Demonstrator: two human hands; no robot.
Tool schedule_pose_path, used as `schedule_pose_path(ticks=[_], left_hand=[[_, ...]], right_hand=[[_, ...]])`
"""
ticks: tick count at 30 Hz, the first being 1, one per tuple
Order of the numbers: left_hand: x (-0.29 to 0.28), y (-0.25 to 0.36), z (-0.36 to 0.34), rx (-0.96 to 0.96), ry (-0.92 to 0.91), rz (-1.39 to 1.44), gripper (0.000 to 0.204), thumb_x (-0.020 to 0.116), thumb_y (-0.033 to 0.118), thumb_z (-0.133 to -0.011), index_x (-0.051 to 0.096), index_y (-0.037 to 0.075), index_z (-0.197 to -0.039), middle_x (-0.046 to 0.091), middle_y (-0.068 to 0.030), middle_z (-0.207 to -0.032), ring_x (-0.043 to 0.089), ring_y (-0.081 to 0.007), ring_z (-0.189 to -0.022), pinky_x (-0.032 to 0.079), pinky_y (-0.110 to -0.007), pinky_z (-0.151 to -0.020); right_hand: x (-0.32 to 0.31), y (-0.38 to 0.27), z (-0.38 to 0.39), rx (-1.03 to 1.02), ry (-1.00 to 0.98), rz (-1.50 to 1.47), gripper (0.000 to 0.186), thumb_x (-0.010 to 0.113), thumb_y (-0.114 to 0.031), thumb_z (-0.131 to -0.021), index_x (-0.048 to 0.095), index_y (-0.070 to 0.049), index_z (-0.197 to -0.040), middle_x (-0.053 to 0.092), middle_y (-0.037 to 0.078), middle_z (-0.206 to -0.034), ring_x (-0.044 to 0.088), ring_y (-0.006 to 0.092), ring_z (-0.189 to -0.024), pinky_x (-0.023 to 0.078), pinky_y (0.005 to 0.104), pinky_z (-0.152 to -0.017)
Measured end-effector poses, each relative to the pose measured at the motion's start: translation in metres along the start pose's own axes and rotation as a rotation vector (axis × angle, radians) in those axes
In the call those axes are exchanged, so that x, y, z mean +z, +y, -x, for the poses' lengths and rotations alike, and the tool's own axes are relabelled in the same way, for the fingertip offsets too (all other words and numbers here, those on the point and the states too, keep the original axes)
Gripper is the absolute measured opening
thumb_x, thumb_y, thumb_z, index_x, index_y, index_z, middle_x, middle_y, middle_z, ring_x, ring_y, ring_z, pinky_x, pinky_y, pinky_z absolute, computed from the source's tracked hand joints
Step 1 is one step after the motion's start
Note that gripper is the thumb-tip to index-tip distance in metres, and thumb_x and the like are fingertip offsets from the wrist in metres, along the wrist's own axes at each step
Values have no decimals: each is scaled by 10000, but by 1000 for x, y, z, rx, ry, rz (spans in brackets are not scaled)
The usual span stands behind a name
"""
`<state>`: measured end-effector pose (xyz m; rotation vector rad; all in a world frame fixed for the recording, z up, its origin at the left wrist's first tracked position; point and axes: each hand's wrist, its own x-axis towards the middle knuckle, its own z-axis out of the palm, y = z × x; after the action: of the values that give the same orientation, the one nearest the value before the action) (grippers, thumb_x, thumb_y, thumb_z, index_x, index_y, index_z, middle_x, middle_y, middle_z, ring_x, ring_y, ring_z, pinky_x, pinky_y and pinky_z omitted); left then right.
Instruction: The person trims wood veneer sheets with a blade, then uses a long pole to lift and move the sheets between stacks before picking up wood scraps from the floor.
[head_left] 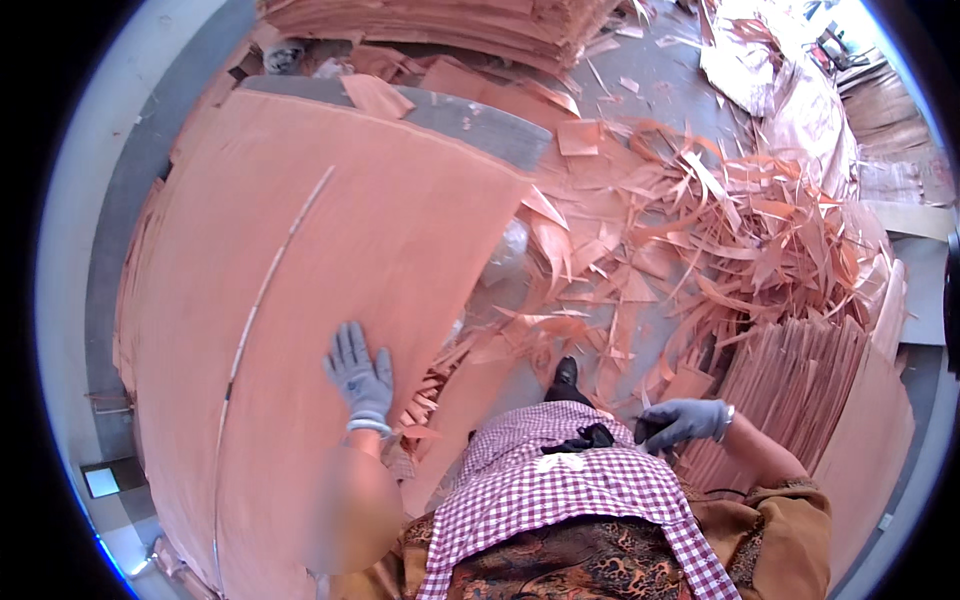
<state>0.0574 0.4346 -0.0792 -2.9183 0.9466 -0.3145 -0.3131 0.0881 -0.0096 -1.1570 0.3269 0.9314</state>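
My left hand (358,377), in a grey glove, lies flat with fingers spread on a large reddish-brown wood veneer sheet (400,200). The sheet tops a stack on my left. A long thin pale rod (262,290) with dark patches lies lengthwise on it, left of my hand and apart from it. My right hand (684,422), also gloved in grey, is curled beside my checked apron (560,490). Its fingers are closed, and what they hold, if anything, is too small to make out.
Torn veneer strips (760,240) are heaped on the grey floor ahead and to the right. Close to my right arm stands a stack of veneer sheets (780,390). Another veneer stack (450,28) is at the far side. A pale plastic sheet (808,115) drapes at the far right.
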Motion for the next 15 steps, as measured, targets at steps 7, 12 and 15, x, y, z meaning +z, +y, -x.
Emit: schedule_pose_path(ticks=[7, 12, 15], left_hand=[[-9, 15, -13, 10, -31, 92, 623, 471, 355, -852, 308, 66, -1380, 300, -139, -1425, 257, -311, -1321, 151, -494, -1062], [-8, 18, -13, 8, -70, 129, 609, 475, 300, -857, 297, 37, -1376, 291, -156, -1424, 244, -317, -1325, 138, -487, -1072], [-5, 18, -15, 3, -123, 169, 597, 448, 289, -878, 278, 6, -1376, 278, -179, -1424, 231, -326, -1329, 123, -476, -1081]], right_hand=[[-15, 56, -27, -38, 212, 78, 385, 668, -139, -781, 495, -13, -1101, 573, 53, -935, 476, 134, -870, 405, 296, -833], [-32, 82, -38, -83, 290, 370, 600, 744, -322, -704, 480, 14, -1125, 522, 169, -1057, 503, 295, -1030, 402, 341, -888], [-67, 93, -58, -225, 288, 199, 498, 761, -267, -701, 518, 9, -1037, 520, 117, -969, 498, 191, -913, 431, 324, -776]])
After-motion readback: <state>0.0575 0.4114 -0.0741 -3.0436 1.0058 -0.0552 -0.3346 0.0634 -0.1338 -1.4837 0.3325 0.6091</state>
